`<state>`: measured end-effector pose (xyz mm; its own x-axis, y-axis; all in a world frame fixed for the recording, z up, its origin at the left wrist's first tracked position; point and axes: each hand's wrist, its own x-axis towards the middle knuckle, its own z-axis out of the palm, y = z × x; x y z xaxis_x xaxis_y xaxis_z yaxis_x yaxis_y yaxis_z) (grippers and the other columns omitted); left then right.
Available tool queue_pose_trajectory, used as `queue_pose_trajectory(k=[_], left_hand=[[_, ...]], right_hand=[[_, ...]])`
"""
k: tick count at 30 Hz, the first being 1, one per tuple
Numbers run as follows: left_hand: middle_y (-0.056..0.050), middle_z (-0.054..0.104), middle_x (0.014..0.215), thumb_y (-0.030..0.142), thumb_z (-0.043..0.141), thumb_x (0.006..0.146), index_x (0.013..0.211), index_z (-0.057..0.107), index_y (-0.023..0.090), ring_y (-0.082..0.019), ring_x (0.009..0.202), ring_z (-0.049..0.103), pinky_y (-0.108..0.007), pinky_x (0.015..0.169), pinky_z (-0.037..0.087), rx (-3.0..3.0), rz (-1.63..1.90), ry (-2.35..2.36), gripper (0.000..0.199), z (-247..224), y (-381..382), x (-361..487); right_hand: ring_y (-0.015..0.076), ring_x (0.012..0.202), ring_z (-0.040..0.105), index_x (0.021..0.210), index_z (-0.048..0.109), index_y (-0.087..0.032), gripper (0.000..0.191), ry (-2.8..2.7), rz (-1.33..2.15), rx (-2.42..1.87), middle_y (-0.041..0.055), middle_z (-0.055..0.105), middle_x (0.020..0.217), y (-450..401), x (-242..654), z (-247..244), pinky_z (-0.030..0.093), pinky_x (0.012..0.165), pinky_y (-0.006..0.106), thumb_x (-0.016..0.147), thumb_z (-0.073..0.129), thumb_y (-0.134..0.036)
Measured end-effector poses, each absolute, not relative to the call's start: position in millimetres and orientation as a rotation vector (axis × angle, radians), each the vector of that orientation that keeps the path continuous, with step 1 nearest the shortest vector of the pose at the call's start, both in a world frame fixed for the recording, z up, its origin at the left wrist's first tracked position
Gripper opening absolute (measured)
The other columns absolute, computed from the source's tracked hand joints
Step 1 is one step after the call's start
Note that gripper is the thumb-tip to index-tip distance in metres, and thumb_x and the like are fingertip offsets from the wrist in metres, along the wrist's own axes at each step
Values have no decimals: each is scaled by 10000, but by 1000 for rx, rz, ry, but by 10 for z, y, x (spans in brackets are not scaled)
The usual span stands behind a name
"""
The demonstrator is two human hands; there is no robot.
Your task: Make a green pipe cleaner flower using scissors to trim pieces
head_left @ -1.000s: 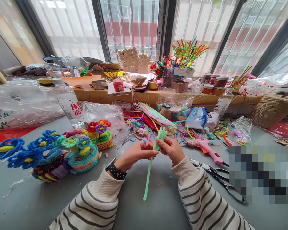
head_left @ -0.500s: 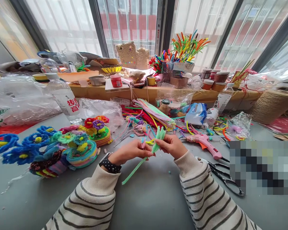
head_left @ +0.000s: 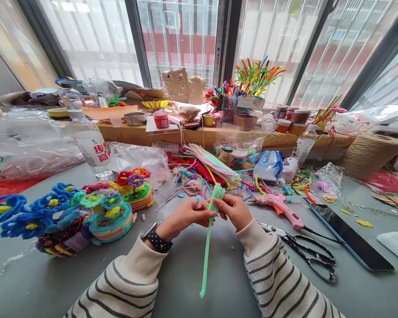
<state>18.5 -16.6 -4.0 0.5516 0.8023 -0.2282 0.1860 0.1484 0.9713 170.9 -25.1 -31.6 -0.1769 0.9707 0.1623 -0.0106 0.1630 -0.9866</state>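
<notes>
Light green pipe cleaners [head_left: 216, 196] are folded into a bundle between my two hands, over the middle of the table. My left hand [head_left: 193, 213] pinches the bundle's lower part with thumb and fingertips. Close beside it, my right hand [head_left: 235, 210] grips the bundle's upper right side. One long green tail hangs down below the fingers towards the table's front. The fingers partly hide where the strands meet. Behind the hands lies a pile of pastel pipe cleaners [head_left: 215, 163].
Pipe-cleaner flowers [head_left: 53, 203] on round coiled bases stand at left. On the right lie a pink glue gun [head_left: 280, 207], black-handled scissors [head_left: 310, 254] and a phone [head_left: 350, 236]. Farther back are water bottles [head_left: 92, 143], a twine spool [head_left: 373, 150] and a cluttered ledge [head_left: 129, 133].
The long green tail has swung from pointing lower left to hanging nearly straight down. Both hands keep hold of the bundle and sit slightly lower in view.
</notes>
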Motion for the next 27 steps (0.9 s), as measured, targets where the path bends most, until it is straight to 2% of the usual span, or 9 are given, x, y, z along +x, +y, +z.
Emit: queue_pose_trajectory(k=[7,11,14,18,22,24,27], left_hand=[[11,558,517,305,643,556,508,527,132,-91,508,508,-222,559,428,1363,583,908,214,-82,-166,207],[-1,568,535,326,626,577,503,524,122,-83,485,496,-214,524,406,1379,486,895,240,-96,-165,212],[5,565,553,316,634,583,513,509,120,-75,502,491,-202,524,392,1318,475,844,243,-66,-171,199],[17,553,561,328,593,647,614,549,133,-81,533,521,-221,573,415,1033,670,710,203,-42,-154,177],[-37,637,745,211,629,628,772,625,124,-107,706,575,-222,721,428,834,882,730,168,-54,-126,182],[-50,648,783,165,638,616,784,634,113,-122,766,580,-228,775,418,843,944,734,176,-64,-120,197],[-41,655,761,180,638,619,771,631,113,-120,745,587,-249,789,422,836,1027,712,167,-85,-112,215]], right_hand=[[42,370,298,663,600,-138,262,-1285,1270,-913,-63,380,423,-256,1667,-319,195,365,203,656,573,-398],[12,339,242,564,584,-126,248,-1103,1350,-910,-82,355,390,-234,1656,-325,138,342,185,557,667,-360],[8,298,261,499,573,-119,269,-953,1417,-891,-85,350,325,-220,1669,-329,138,311,173,538,677,-365],[12,290,355,529,587,-128,235,-691,1454,-818,-63,467,351,-210,1709,-300,214,284,139,493,712,-324],[34,353,471,563,580,-146,226,-505,1304,-808,-50,558,420,-230,1700,-264,344,338,121,455,739,-264],[49,375,503,580,582,-146,223,-514,1236,-848,-42,574,427,-253,1663,-264,381,364,131,470,734,-268],[66,401,526,616,594,-140,218,-627,1218,-891,-29,591,453,-279,1600,-289,414,398,158,504,717,-280]])
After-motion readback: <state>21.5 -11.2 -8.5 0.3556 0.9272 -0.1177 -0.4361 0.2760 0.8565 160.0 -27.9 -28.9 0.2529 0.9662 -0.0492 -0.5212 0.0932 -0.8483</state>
